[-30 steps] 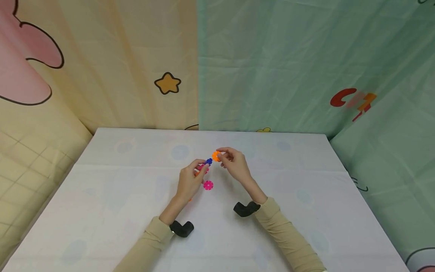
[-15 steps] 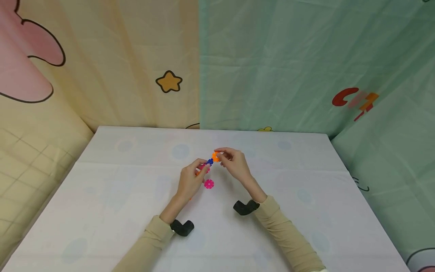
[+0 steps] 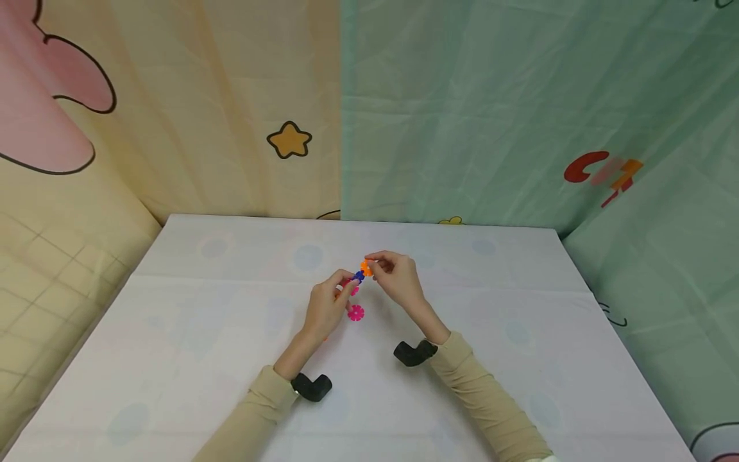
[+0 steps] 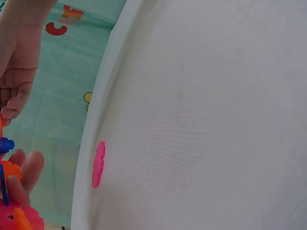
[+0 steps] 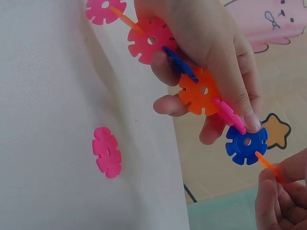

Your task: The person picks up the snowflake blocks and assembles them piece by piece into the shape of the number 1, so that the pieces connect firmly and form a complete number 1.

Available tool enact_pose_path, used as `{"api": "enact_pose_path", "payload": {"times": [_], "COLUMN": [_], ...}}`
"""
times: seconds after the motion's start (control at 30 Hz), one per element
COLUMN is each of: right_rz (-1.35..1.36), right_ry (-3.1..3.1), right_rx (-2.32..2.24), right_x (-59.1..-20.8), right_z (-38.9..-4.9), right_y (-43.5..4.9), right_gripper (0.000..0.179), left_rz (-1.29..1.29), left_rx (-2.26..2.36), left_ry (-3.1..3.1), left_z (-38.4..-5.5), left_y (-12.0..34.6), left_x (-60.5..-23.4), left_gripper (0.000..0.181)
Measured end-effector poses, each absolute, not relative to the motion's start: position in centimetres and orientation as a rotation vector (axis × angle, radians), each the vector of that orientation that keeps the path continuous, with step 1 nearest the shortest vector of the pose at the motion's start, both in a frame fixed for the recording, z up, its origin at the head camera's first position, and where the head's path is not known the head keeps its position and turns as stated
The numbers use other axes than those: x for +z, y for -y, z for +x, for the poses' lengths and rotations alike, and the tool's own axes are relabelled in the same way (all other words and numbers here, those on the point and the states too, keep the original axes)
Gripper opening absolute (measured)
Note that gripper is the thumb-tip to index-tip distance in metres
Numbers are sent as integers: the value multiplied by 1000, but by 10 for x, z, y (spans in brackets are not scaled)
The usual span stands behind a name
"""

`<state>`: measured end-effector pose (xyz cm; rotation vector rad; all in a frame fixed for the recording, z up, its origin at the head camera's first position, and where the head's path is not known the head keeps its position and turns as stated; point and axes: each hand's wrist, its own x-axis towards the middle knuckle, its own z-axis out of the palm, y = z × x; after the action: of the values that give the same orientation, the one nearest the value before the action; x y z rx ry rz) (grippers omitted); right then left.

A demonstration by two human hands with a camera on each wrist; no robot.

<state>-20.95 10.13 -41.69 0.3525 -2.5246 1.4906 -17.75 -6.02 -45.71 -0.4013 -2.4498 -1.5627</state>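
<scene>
My left hand (image 3: 325, 309) holds a chain of notched plastic snowflake discs, slotted edge to edge. In the right wrist view the chain runs along the palm: pink discs (image 5: 139, 47), an orange disc (image 5: 191, 99) and, beyond the fingertips, a blue disc (image 5: 235, 148). Its thumb or finger rests near the pink disc (image 5: 229, 116) beside the blue one. My right hand (image 3: 402, 280) pinches another orange disc (image 5: 269, 166), seen edge-on, its edge meeting the blue disc's rim. How deep it sits in the slot cannot be told. A loose pink disc (image 3: 355, 313) lies on the table below.
The white table (image 3: 491, 385) reaches back to hanging cloths, one yellow (image 3: 231, 77) and one green (image 3: 462, 115). Black wrist mounts (image 3: 312, 387) stick out inward from both wrists.
The blue disc at the chain's end and the right hand's orange disc have come together, closing the small gap between them. Both hands keep their hold; the loose pink disc stays on the table.
</scene>
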Motion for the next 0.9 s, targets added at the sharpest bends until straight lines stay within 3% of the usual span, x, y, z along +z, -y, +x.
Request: {"api": "enact_pose_path", "payload": {"times": [0.43,0.9], "right_rz": [348,263], "right_ry": [2589,2579], "right_rx": [1423,1663], "right_x": [-425,-430], "right_z": [-212,-212], "right_y": [-99,-100], "right_gripper": [12,14], "left_rz": [-362,-343], "left_rx": [-1513,-1456], "left_ry": [2491,2562], "left_z": [-176,-177], "left_y": [60,64], "left_x": [-459,-457], "left_gripper": [10,13]}}
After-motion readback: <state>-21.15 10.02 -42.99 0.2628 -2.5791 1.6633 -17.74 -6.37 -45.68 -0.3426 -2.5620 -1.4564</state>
